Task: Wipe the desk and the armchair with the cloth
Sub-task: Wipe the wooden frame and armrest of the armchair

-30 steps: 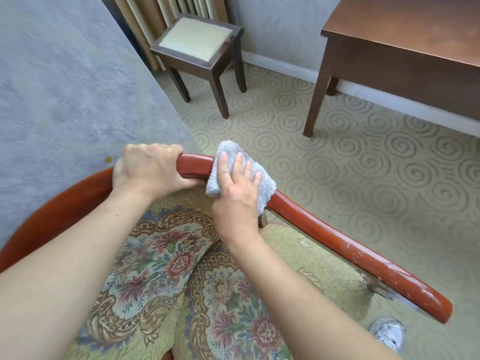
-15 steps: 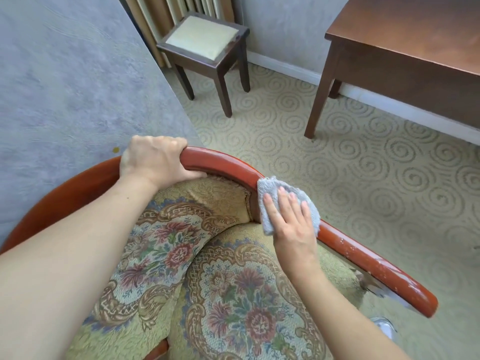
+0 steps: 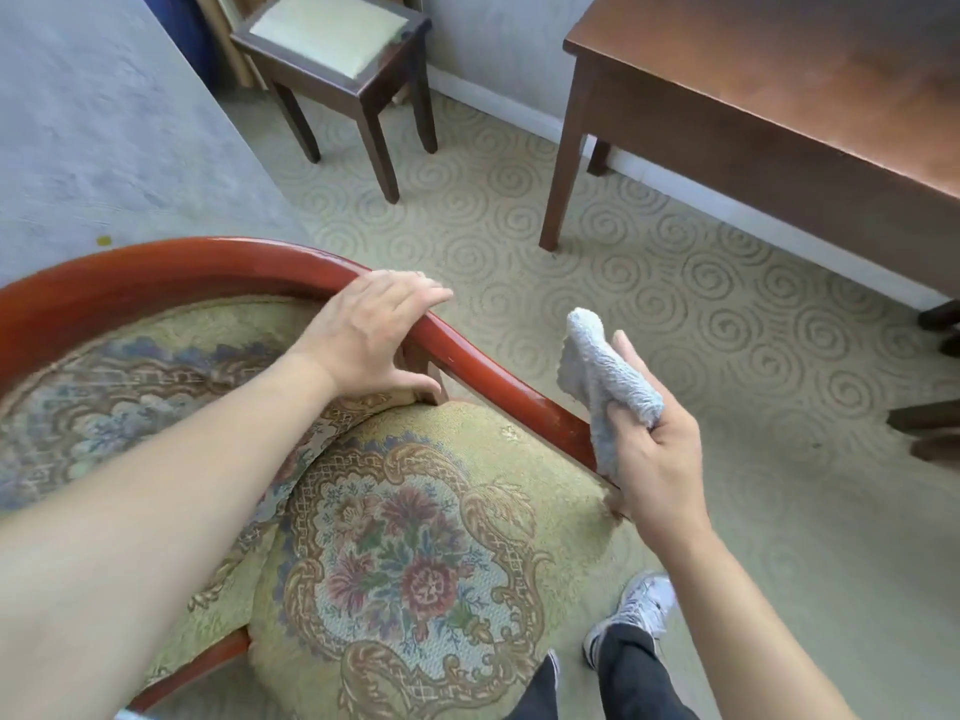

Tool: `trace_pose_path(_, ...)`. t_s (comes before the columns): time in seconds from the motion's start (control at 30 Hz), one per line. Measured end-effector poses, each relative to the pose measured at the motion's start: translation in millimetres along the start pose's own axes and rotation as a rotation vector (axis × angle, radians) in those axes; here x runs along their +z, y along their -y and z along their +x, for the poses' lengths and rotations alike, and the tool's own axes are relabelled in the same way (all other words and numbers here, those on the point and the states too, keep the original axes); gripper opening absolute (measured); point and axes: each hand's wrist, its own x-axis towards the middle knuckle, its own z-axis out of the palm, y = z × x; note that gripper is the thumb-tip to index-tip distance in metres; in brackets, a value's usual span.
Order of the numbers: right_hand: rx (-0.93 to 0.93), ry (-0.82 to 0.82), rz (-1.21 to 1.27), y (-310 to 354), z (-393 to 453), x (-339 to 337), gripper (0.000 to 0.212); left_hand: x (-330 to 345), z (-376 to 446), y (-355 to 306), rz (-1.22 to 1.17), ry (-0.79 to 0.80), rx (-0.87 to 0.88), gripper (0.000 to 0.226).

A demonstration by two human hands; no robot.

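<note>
While left hand [image 3: 371,335] rests spread on armchair [image 3: 171,272], right hand [image 3: 654,449] pinching cloth [image 3: 602,376].

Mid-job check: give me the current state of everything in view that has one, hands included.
cloth: bunched, held in the right hand, lifted clear of the rail
right hand: closed on the cloth beside the armchair
left hand: fingers spread, resting on the rail
armchair rail: glossy, paint chipped near the right end
armchair seat cushion: bare, nothing on it
desk: top bare where visible
stool: upright, seat bare
</note>
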Motion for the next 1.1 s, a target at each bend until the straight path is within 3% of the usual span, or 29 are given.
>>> trace_pose_path(0.17,0.050,-0.249,0.044,-21.7,-35.6,-65.0,0.050,29.5,26.0,-48.3,0.048,0.181,0.204,0.111)
trace_pose_path(0.3,0.097,-0.445,-0.224,-65.7,-69.2,-84.7,0.052,37.5,42.2,-54.6,0.149,-0.024,0.283,0.095)
trace_pose_path(0.37,0.095,-0.358,-0.364,-83.4,-78.6,-73.6,0.062,38.8,51.3,-50.0,0.178,0.001,0.308,0.089)
trace_pose_path(0.47,0.097,-0.105,-0.524,-96.3,-85.7,-44.0,0.069,37.7,58.7,-46.7,0.258,0.221,0.234,0.077)
trace_pose_path(0.57,-0.013,-0.005,-0.551,-108.4,-81.0,-45.1,0.066,42.8,63.8,-45.5,0.275,0.283,0.179,0.077)
trace_pose_path(0.7,-0.005,-0.092,-0.321,-120.3,-65.3,-69.0,0.045,48.7,64.2,-43.4,0.264,0.183,0.220,0.077)
trace_pose_path(0.93,-0.213,0.026,-0.834,-121.2,-22.6,-62.3,0.056,51.5,63.5,-41.0,0.267,0.181,0.225,0.079)
trace_pose_path(1.1,-0.225,-0.095,-1.079,-112.7,-13.7,-23.7,0.065,54.9,63.0,-40.2,0.279,0.190,0.232,0.079)
